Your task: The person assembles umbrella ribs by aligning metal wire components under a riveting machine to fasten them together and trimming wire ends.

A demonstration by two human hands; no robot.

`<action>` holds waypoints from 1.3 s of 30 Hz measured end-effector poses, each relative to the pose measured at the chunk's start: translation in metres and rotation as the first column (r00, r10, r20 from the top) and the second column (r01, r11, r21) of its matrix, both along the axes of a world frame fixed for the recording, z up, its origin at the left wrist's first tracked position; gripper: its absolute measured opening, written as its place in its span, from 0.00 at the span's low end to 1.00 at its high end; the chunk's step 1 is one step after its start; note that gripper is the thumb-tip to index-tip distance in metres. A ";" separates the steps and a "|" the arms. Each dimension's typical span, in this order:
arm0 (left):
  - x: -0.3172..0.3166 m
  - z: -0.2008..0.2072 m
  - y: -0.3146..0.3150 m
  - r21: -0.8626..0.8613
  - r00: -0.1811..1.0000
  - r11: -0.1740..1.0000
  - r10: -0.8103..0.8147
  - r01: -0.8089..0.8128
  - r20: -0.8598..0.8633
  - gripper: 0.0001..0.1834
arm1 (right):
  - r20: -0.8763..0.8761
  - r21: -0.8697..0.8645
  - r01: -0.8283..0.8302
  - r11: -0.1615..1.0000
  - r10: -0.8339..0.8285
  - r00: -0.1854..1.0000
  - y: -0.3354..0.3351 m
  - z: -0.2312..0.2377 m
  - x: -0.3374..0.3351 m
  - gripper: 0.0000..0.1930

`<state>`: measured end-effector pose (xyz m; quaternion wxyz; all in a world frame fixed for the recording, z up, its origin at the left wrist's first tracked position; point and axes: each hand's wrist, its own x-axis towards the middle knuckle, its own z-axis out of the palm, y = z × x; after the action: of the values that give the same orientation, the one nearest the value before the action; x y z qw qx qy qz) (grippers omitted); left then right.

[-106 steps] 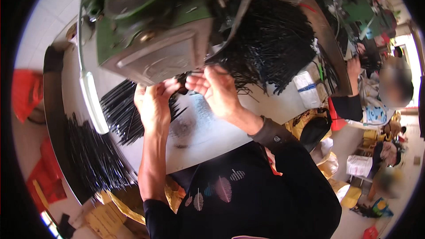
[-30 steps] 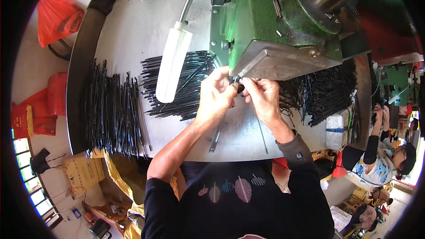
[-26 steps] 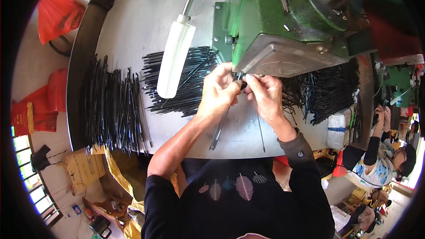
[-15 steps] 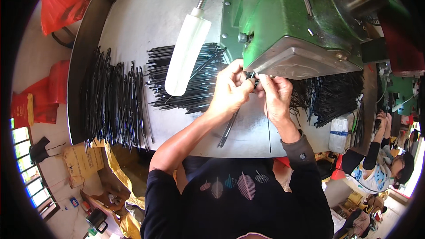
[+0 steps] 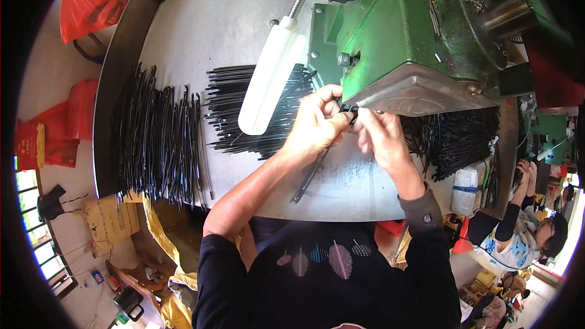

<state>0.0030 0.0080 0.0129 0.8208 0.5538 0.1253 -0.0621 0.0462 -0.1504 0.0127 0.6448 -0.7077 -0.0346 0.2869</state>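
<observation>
My left hand (image 5: 318, 123) is closed on a long, narrow black metal strip (image 5: 309, 178). The strip slants down toward the near table edge; its upper end lies between my fingers, under the front corner of the green machine (image 5: 381, 55). Close beside it, my right hand (image 5: 385, 139) has its thumb and forefinger drawn together at the strip's upper end. Motion blurs its fingers, and whatever is in them is hidden. Left of my left hand, a stack of black strips (image 5: 228, 106) lies crosswise on the metal table (image 5: 201, 30).
More black strips (image 5: 161, 146) lie lengthwise along the table's left rim. Thin black rods (image 5: 466, 137) are heaped at the right, near a white block with a blue band (image 5: 468, 187). A lit white lamp (image 5: 268, 82) hangs over the middle stack. Another person (image 5: 524, 225) works far right.
The thin black rod that hung below my right hand no longer shows. My right hand has shifted slightly and blurs with motion. My left hand keeps its hold on the strip.
</observation>
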 end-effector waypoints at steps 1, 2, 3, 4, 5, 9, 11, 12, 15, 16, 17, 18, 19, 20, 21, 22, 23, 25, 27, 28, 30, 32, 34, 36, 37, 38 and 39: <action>0.000 -0.005 0.000 0.001 1.000 1.000 0.002 -0.002 0.000 0.13 | 0.039 -0.004 -0.053 0.999 0.053 0.998 -0.001 0.001 -0.009 0.17; 0.000 -0.012 -0.002 0.016 0.997 0.999 0.031 -0.032 0.069 0.14 | -0.020 0.032 -0.100 0.995 0.101 0.995 -0.004 -0.003 -0.018 0.17; 0.000 -0.014 -0.005 0.024 0.989 0.998 0.047 -0.051 0.139 0.15 | -0.078 0.064 -0.133 0.989 0.138 0.987 -0.009 -0.007 -0.027 0.17; 0.000 -0.013 -0.006 0.020 0.990 0.999 0.042 -0.045 0.136 0.15 | -0.097 0.097 -0.142 0.985 0.152 0.984 -0.011 -0.010 -0.035 0.18; 0.000 -0.009 -0.006 -0.020 0.995 0.999 0.039 -0.038 0.088 0.15 | -0.115 0.133 -0.150 0.980 0.166 0.980 -0.009 -0.013 -0.042 0.18; -0.001 -0.009 -0.005 -0.042 0.999 0.999 0.023 -0.021 0.044 0.14 | -0.101 0.116 -0.166 0.979 0.178 0.979 -0.007 -0.017 -0.052 0.18; 0.000 -0.002 -0.009 -0.051 0.999 0.998 0.043 -0.042 0.028 0.13 | -0.100 0.110 -0.164 0.980 0.176 0.979 -0.007 -0.016 -0.051 0.17; 0.001 0.000 -0.011 -0.061 0.998 0.996 0.065 -0.064 0.015 0.13 | -0.094 0.103 -0.170 0.980 0.180 0.979 -0.007 -0.014 -0.050 0.17; 0.000 0.000 -0.015 -0.028 0.997 0.997 0.074 -0.074 -0.010 0.13 | -0.092 0.101 -0.164 0.981 0.173 0.981 -0.007 -0.010 -0.049 0.17; 0.000 0.001 -0.016 -0.027 0.998 0.997 0.069 -0.070 -0.011 0.13 | -0.090 0.107 -0.156 0.982 0.165 0.982 -0.008 -0.009 -0.050 0.17; 0.002 0.001 -0.016 -0.020 0.997 0.997 0.076 -0.076 0.016 0.12 | -0.084 0.109 -0.145 0.983 0.154 0.984 -0.007 -0.009 -0.050 0.17; 0.004 0.002 -0.016 -0.013 0.996 0.997 0.082 -0.081 0.044 0.12 | -0.119 0.099 -0.121 0.988 0.133 0.984 -0.008 -0.009 -0.052 0.17; 0.000 -0.001 -0.019 -0.009 0.996 0.998 0.068 -0.067 0.053 0.12 | -0.153 0.090 -0.097 0.991 0.110 0.982 -0.009 -0.009 -0.054 0.17; 0.001 -0.008 -0.015 -0.011 0.997 0.997 0.075 -0.075 0.019 0.12 | -0.079 0.070 -0.137 0.988 0.142 0.987 -0.007 -0.016 -0.054 0.17; -0.002 -0.008 -0.016 -0.025 0.997 0.997 0.073 -0.074 -0.031 0.11 | -0.043 0.093 -0.117 0.989 0.121 0.992 -0.007 -0.017 -0.058 0.18; -0.001 -0.006 -0.014 -0.027 0.998 0.998 0.062 -0.062 -0.021 0.11 | -0.057 0.103 -0.092 0.990 0.098 0.994 -0.004 -0.019 -0.056 0.18; -0.001 -0.006 -0.015 -0.045 0.997 0.996 0.076 -0.075 0.029 0.12 | -0.079 0.109 -0.076 0.991 0.085 0.993 -0.004 -0.018 -0.057 0.18; -0.004 -0.001 -0.018 -0.023 0.996 0.996 0.089 -0.089 0.013 0.12 | -0.065 0.119 -0.065 0.991 0.073 0.995 -0.003 -0.013 -0.061 0.18; -0.002 0.009 -0.018 -0.012 0.995 0.995 0.098 -0.097 0.017 0.12 | -0.052 0.136 -0.063 0.989 0.070 0.996 -0.003 -0.008 -0.061 0.17; -0.002 0.012 -0.019 -0.001 0.994 0.994 0.110 -0.110 0.015 0.11 | -0.052 0.157 -0.063 0.986 0.072 0.996 -0.003 -0.006 -0.059 0.18; 0.003 0.015 -0.015 0.019 0.996 0.996 0.092 -0.092 0.017 0.11 | -0.040 0.187 -0.062 0.980 0.071 0.997 0.002 -0.004 -0.054 0.18; 0.007 0.014 -0.016 0.028 0.991 0.991 0.126 -0.127 0.036 0.11 | -0.116 0.219 -0.011 0.976 0.037 0.993 0.002 -0.005 -0.050 0.17; 0.010 0.014 -0.014 0.012 0.991 0.991 0.132 -0.132 0.035 0.12 | -0.104 0.227 -0.022 0.974 0.047 0.993 0.004 -0.008 -0.046 0.17; 0.011 0.013 -0.014 -0.001 0.989 0.990 0.143 -0.143 0.033 0.13 | -0.079 0.244 -0.028 0.969 0.048 0.996 0.004 -0.008 -0.044 0.17; 0.010 0.011 -0.016 0.001 0.988 0.989 0.150 -0.150 0.033 0.13 | -0.080 0.246 -0.035 0.969 0.056 0.995 0.003 -0.009 -0.044 0.17; 0.009 0.008 -0.016 -0.007 0.987 0.988 0.152 -0.152 0.045 0.12 | -0.088 0.245 -0.026 0.969 0.049 0.995 0.003 -0.009 -0.045 0.17; 0.009 0.007 -0.016 -0.015 0.986 0.988 0.154 -0.154 0.058 0.11 | -0.097 0.244 -0.017 0.970 0.041 0.994 0.004 -0.010 -0.045 0.16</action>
<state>0.0121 -0.0083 0.0203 0.8295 0.5396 0.1432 0.0171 0.0010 -0.1467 0.0031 0.7231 -0.6075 -0.0469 0.3254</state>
